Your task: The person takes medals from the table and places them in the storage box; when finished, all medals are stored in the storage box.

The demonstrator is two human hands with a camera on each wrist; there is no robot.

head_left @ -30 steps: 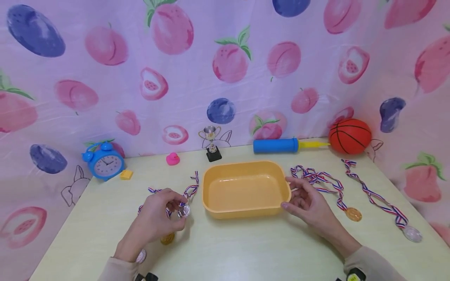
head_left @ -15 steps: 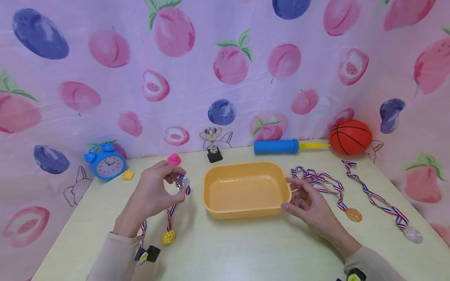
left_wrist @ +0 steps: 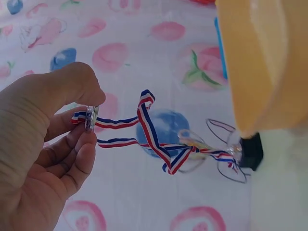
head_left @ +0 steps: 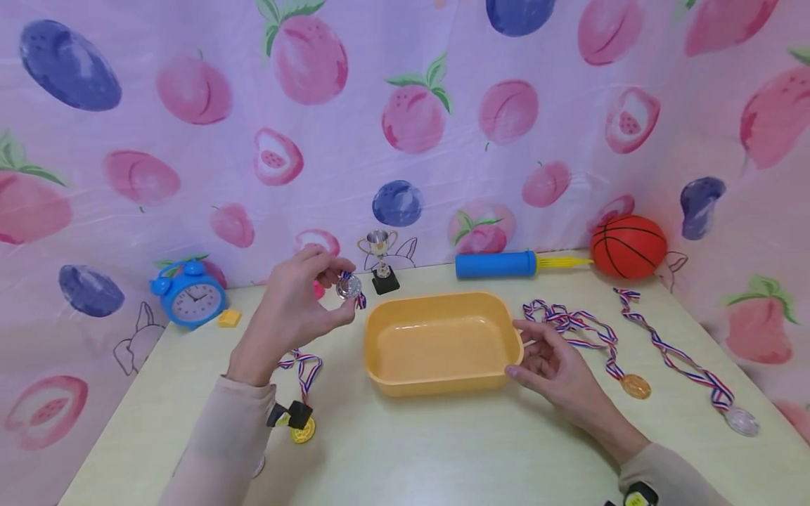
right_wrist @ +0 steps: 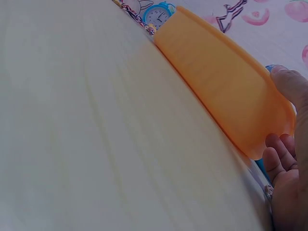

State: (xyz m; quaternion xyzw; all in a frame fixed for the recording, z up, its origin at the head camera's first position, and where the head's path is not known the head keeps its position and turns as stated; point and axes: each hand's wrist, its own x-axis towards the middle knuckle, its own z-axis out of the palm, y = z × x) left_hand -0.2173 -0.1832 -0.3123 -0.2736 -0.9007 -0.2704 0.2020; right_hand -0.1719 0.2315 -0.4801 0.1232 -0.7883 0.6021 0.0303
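Observation:
My left hand [head_left: 297,306] pinches a silver medal [head_left: 349,286] between thumb and fingers, raised above the table left of the tray. Its striped ribbon [left_wrist: 153,132] dangles in loops in the left wrist view. At the right end of the yellow plastic tray [head_left: 443,384], my right hand [head_left: 557,362] grips the rim, thumb and fingers around the edge. Nothing lies inside the tray. A gold medal [head_left: 303,431] with its ribbon lies under my left forearm, and a second silver medal [head_left: 259,466] is mostly hidden by the sleeve.
Right of the tray lie a bronze-coloured medal [head_left: 635,386] and another silver medal [head_left: 742,422] with ribbons. Along the back stand a blue alarm clock [head_left: 193,299], yellow block [head_left: 229,318], trophy [head_left: 381,263], blue pump [head_left: 496,264] and red basketball [head_left: 628,247]. My left hand mostly hides a pink duck [head_left: 318,289].
My left hand has lifted the silver medal off the table, upward and slightly right, its ribbon trailing. My right hand has stayed at the tray's rim.

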